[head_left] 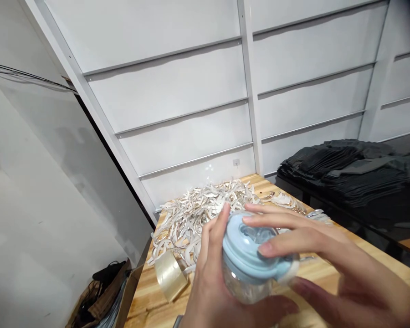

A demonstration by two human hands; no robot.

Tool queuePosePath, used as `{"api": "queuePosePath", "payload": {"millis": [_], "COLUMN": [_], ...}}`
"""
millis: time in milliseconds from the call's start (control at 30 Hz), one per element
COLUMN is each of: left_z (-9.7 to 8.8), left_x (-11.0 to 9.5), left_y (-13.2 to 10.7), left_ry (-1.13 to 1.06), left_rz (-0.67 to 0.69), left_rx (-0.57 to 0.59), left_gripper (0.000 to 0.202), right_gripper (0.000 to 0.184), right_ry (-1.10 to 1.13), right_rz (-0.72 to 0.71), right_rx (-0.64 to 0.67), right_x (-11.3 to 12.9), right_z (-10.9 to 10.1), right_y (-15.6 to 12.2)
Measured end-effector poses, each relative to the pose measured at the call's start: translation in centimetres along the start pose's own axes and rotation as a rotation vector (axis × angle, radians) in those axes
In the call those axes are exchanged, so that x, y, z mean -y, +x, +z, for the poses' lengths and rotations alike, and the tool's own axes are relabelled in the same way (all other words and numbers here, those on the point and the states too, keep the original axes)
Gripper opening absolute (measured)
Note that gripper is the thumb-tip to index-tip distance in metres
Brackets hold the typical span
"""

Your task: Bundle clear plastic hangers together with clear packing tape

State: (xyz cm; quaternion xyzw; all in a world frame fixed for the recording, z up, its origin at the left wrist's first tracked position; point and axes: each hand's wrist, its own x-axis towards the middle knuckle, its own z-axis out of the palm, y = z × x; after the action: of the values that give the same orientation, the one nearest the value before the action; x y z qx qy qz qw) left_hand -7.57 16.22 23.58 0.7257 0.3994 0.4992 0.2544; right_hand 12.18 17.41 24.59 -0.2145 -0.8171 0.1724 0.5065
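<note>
A clear cup [248, 289] with a light-blue lid [237, 243] is held up over the wooden table, tilted so its lid faces me. My left hand [210, 273] is wrapped around its left side and underside, holding it. From the right, my right hand [314, 246] reaches over it, with fingertips on the lid's top and the thumb near a pale tab [289, 271] at the lid's edge. The lid sits on the cup. What the cup contains cannot be made out. A wide roll of tape [171, 275] stands on the table left of my left hand.
Many curved, whitish strips [205, 205] are heaped across the far part of the wooden table [146, 291]. Behind rises a white panelled wall [191, 123]. Black sheets [345, 173] are stacked at the right. An open cardboard box [125, 296] sits low at left.
</note>
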Motion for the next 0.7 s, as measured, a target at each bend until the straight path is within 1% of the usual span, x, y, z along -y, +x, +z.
{"api": "queuePosePath", "payload": {"millis": [67, 100, 167, 233, 267, 333, 367, 400, 433, 500, 533, 567, 600, 667, 700], "left_z": [-0.1, -0.2, -0.2, -0.2, -0.2, -0.1, -0.1, 0.0, 0.1, 0.4, 0.6, 0.9, 1.1, 1.5, 1.6], "left_x": [0.1, 0.2, 0.2, 0.2, 0.1, 0.0, 0.0, 0.0, 0.1, 0.6, 0.9, 1.3, 1.8, 2.5, 2.8], "left_y": [0.0, 0.0, -0.1, -0.3, -0.4, -0.4, -0.4, -0.4, -0.3, 0.0, 0.2, 0.4, 0.6, 1.0, 1.2], "left_ry": [-0.076, -0.117, -0.164, -0.129, -0.090, -0.006, 0.020, 0.034, 0.042, 0.064, 0.078, 0.092, 0.104, 0.138, 0.168], "left_rz": [-0.047, -0.066, -0.084, -0.081, -0.074, -0.053, -0.039, -0.022, -0.005, 0.019, 0.022, 0.018, 0.014, 0.023, 0.043], "left_rx": [0.045, 0.069, 0.089, 0.066, 0.054, 0.054, 0.065, 0.074, 0.071, 0.024, -0.009, -0.029, -0.025, 0.042, 0.089], "left_gripper": [0.127, 0.126, 0.125, 0.127, 0.129, 0.133, 0.135, 0.136, 0.137, 0.134, 0.131, 0.129, 0.128, 0.136, 0.141], "right_gripper": [0.035, 0.034, 0.039, 0.037, 0.037, 0.039, 0.042, 0.051, 0.063, 0.086, 0.091, 0.090, 0.084, 0.068, 0.063], "right_ry": [0.219, 0.365, 0.678, 0.952, 1.052, 1.145, 1.128, 1.066, 0.970, 0.744, 0.653, 0.586, 0.542, 0.490, 0.472], "right_rz": [0.005, 0.006, 0.008, 0.041, 0.059, 0.106, 0.132, 0.164, 0.201, 0.259, 0.268, 0.271, 0.269, 0.289, 0.321], "right_rx": [0.021, 0.041, 0.124, 0.188, 0.209, 0.186, 0.159, 0.139, 0.124, 0.102, 0.084, 0.056, 0.019, -0.041, -0.049], "right_x": [-0.6, -1.0, -1.9, -2.7, -2.9, -2.9, -2.8, -2.6, -2.4, -2.1, -2.0, -2.1, -2.4, -3.5, -4.5], "right_z": [0.3, 0.5, 1.1, 1.6, 1.8, 1.8, 1.8, 1.7, 1.6, 1.6, 1.7, 1.7, 1.7, 1.3, 0.9], "right_y": [1.1, 1.6, 2.6, 3.1, 3.1, 2.8, 2.6, 2.4, 2.3, 2.3, 2.4, 2.5, 2.7, 3.1, 3.4]}}
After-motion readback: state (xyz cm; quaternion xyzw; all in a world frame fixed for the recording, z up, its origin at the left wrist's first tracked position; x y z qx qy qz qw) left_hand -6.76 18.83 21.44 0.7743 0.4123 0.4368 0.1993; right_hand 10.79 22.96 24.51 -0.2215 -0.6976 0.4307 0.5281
